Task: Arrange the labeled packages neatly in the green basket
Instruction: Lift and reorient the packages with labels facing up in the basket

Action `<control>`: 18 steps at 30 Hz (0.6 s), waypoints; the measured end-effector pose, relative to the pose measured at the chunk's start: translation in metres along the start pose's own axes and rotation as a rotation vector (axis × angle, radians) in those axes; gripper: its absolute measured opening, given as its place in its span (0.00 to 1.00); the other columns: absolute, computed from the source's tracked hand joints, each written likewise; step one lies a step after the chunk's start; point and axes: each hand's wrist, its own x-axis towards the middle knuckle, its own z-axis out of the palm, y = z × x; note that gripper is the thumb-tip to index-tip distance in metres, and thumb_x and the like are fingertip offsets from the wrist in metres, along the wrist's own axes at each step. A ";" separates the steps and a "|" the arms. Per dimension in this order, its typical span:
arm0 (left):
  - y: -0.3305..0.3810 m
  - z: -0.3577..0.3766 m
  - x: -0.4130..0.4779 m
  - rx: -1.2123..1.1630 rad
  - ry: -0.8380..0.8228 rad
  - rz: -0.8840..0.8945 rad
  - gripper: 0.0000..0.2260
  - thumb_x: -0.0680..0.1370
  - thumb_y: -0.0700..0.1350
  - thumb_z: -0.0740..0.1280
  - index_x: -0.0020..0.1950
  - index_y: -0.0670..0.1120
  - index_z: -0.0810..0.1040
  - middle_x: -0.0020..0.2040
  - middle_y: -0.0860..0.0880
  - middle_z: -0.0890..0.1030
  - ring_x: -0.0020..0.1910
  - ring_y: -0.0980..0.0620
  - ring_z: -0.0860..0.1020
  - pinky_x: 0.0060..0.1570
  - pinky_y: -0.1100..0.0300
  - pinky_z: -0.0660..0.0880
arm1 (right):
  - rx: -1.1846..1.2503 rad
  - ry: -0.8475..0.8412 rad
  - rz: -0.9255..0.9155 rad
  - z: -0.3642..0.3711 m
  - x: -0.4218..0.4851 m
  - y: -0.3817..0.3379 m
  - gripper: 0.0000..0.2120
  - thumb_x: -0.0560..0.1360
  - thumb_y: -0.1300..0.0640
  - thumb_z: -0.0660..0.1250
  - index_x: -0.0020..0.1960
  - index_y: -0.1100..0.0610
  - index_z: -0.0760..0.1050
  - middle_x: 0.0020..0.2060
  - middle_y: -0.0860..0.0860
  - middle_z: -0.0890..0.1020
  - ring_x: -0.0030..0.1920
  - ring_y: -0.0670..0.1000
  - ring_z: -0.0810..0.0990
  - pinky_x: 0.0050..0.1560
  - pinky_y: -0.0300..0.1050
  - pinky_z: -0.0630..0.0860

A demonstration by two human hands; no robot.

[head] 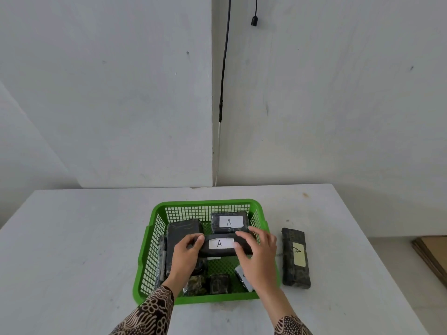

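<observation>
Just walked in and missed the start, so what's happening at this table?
A person is sorting black packages into a green basket. Both hands, left hand and right hand, hold a package marked A over the basket. Another A package sits at the back; one more waits on the table outside.

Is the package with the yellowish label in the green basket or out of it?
Out. The yellowish-label package lies flat on the table, right of the green basket.

Both hands, left (185, 253) and right (257, 252), seemingly grip with curled fingers
</observation>
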 end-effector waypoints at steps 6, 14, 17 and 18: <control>0.002 0.005 -0.002 0.107 -0.021 0.043 0.03 0.77 0.45 0.67 0.45 0.50 0.80 0.41 0.51 0.81 0.41 0.54 0.79 0.36 0.65 0.72 | -0.123 -0.156 -0.180 0.015 -0.010 0.004 0.18 0.67 0.58 0.75 0.55 0.48 0.80 0.51 0.49 0.79 0.53 0.52 0.76 0.55 0.47 0.74; -0.001 0.002 0.001 0.251 -0.096 0.006 0.10 0.79 0.48 0.63 0.59 0.48 0.77 0.52 0.49 0.79 0.56 0.49 0.76 0.50 0.59 0.72 | -0.131 -0.247 -0.109 0.018 0.004 0.023 0.12 0.72 0.61 0.69 0.54 0.52 0.81 0.48 0.49 0.77 0.51 0.50 0.74 0.47 0.39 0.74; -0.011 -0.003 0.006 0.584 0.056 0.049 0.12 0.79 0.48 0.63 0.61 0.48 0.75 0.61 0.44 0.74 0.63 0.44 0.66 0.64 0.52 0.63 | -0.184 -0.315 -0.098 0.024 0.010 0.025 0.12 0.75 0.60 0.65 0.57 0.51 0.80 0.50 0.50 0.78 0.53 0.50 0.73 0.49 0.40 0.72; -0.014 -0.005 0.007 0.664 0.071 0.040 0.13 0.78 0.49 0.64 0.61 0.49 0.74 0.64 0.43 0.71 0.66 0.42 0.63 0.66 0.50 0.60 | -0.200 -0.339 -0.098 0.028 0.012 0.025 0.13 0.75 0.61 0.64 0.58 0.52 0.79 0.51 0.51 0.77 0.54 0.51 0.73 0.50 0.40 0.71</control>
